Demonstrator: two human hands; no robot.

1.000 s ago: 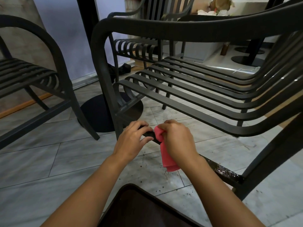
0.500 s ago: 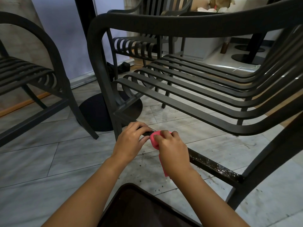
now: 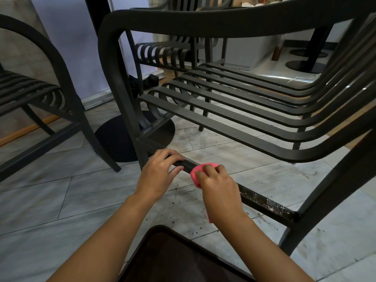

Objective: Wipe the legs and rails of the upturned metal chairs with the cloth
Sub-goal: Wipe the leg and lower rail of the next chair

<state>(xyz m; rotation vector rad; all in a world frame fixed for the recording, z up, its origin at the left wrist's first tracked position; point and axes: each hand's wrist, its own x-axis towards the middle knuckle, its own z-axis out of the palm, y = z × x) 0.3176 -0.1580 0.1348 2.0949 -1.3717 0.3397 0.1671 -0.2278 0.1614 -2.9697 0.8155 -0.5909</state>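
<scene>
A dark metal slatted chair (image 3: pixel 234 119) stands in front of me. Its low side rail (image 3: pixel 264 202) runs from the left leg (image 3: pixel 122 94) toward the lower right and is speckled with wet spots. My left hand (image 3: pixel 160 171) grips the rail near its left end. Just to the right, my right hand (image 3: pixel 217 190) holds a pink cloth (image 3: pixel 196 171) wrapped over the rail. A corner of the cloth hangs below my right wrist.
Another dark chair (image 3: pixel 36 94) stands at the left and a third (image 3: pixel 168 51) behind. A round black table base (image 3: pixel 122 139) sits on the grey tiled floor (image 3: pixel 50 196). A dark rounded edge (image 3: pixel 173 255) lies at the bottom, close to me.
My right hand has slid the cloth left along the rail toward my left hand, leaving more wet rail exposed on the right. My left hand keeps its grip.
</scene>
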